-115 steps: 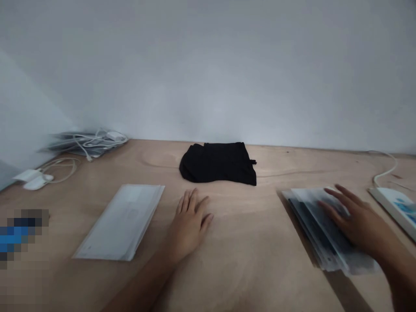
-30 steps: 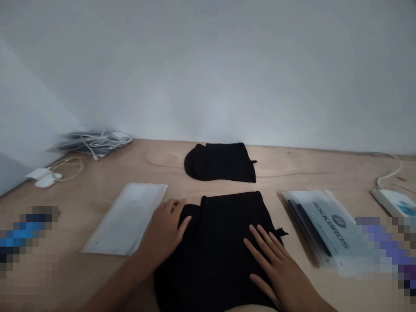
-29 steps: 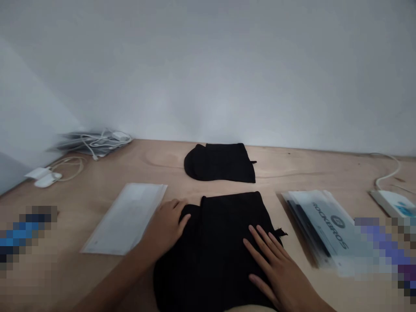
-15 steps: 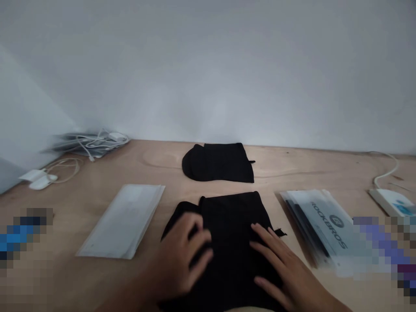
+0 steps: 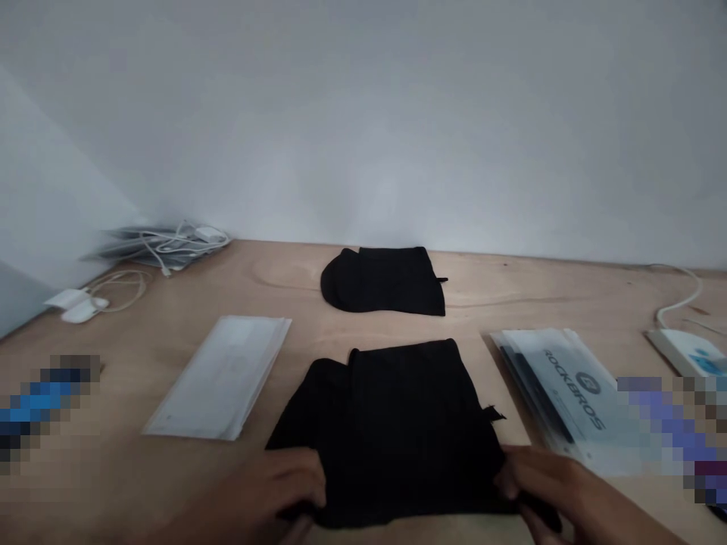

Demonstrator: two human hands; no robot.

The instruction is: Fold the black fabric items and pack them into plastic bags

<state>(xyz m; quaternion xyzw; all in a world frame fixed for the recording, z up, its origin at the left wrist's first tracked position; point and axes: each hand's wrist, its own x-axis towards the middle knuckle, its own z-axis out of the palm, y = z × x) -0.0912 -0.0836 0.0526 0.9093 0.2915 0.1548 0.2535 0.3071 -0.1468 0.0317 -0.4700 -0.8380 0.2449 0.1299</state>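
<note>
A black fabric piece (image 5: 391,424) lies flat on the wooden table (image 5: 511,303) right in front of me. My left hand (image 5: 273,484) grips its near left corner, fingers curled on the cloth. At the near right corner, my right hand (image 5: 550,488) pinches the edge. A second black fabric piece (image 5: 383,280), folded, lies farther back near the wall.
A stack of clear plastic bags (image 5: 219,378) lies to the left. Printed packaged bags (image 5: 568,393) lie to the right. White cables and a charger (image 5: 164,242) sit at the back left, with earphones (image 5: 79,306) nearer. A white box (image 5: 681,352) with a cable is at far right.
Both hands slid from the top of the near black fabric down to its near corners and closed on them. Before that, the fabric was brought onto the table in front of me.
</note>
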